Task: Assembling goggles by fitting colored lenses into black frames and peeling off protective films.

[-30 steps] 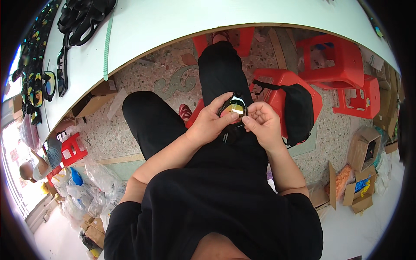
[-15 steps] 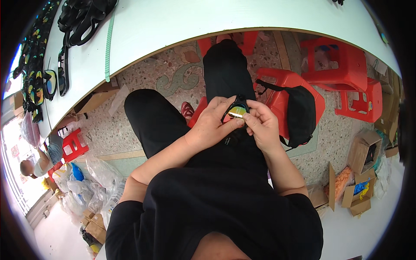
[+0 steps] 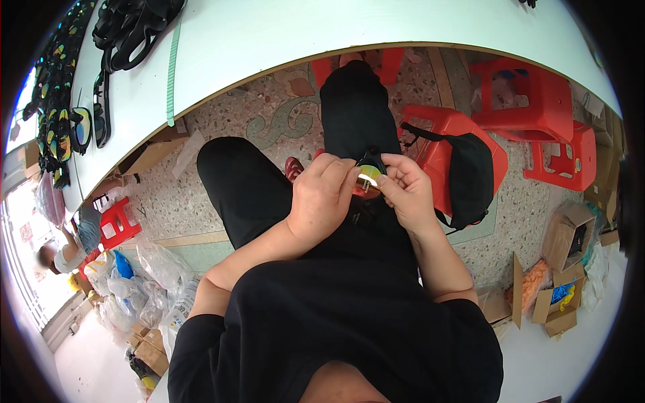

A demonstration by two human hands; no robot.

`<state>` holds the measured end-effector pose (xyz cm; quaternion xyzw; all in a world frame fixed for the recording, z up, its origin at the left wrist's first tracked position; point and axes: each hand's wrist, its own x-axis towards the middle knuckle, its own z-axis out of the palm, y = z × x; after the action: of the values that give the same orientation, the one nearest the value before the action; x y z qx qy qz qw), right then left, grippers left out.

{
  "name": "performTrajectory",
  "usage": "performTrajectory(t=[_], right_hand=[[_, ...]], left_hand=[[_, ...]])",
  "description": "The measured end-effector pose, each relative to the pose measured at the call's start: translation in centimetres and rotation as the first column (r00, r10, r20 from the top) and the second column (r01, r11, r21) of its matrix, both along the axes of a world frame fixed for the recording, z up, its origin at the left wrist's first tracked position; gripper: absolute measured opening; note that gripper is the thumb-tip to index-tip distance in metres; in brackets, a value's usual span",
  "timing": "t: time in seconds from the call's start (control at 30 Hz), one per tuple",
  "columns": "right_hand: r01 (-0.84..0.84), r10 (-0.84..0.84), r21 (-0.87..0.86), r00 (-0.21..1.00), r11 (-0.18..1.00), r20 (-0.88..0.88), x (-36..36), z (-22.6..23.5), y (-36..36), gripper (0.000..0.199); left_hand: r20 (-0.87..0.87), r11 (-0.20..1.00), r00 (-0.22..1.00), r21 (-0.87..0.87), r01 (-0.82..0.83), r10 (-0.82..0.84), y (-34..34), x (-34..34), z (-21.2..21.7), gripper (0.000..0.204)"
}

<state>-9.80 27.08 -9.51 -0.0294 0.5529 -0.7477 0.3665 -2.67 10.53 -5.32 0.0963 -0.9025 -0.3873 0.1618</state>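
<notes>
Over my lap I hold a pair of sunglasses (image 3: 369, 177) with a black frame and a shiny yellow, green and red mirrored lens. My left hand (image 3: 321, 196) is closed at the left edge of the sunglasses, its fingertips pressed together beside the lens. On the right side, my right hand (image 3: 408, 189) pinches them, with the thumb lying at the lens edge. Parts of the frame are hidden behind my fingers.
A white table (image 3: 282, 30) curves across the top. On its left lie black frames (image 3: 131, 33), a long row of mirrored sunglasses (image 3: 54, 101) and a green strap (image 3: 172, 77). Red stools (image 3: 531, 101), a black bag (image 3: 468, 178), open cartons (image 3: 557, 295) and plastic bags (image 3: 144, 289) surround me. Another person (image 3: 70, 245) is far left.
My left hand has turned and drawn its fingers together at the left edge of the sunglasses; its thumb no longer lies across the lower lens. My right hand stays nearly in place.
</notes>
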Motion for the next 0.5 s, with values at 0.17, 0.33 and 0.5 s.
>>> performTrajectory(t=[0.17, 0.33, 0.5], right_hand=[[-0.055, 0.056, -0.017, 0.997, 0.998, 0.048, -0.2, 0.4, 0.2, 0.035], [-0.061, 0.063, -0.022, 0.992, 0.998, 0.11, -0.7, 1.0, 0.3, 0.029], [-0.101, 0.087, 0.027, 0.944, 0.995, 0.318, -2.5, 2.2, 0.8, 0.014]], left_hand=[[0.01, 0.991, 1.0, 0.134, -0.023, 0.022, -0.7, 0.3, -0.3, 0.013], [0.327, 0.73, 0.944, 0.657, -0.188, -0.051, -1.2, 0.3, -0.4, 0.013], [0.438, 0.543, 0.879, 0.793, -0.278, -0.189, -1.6, -0.6, 0.6, 0.014]])
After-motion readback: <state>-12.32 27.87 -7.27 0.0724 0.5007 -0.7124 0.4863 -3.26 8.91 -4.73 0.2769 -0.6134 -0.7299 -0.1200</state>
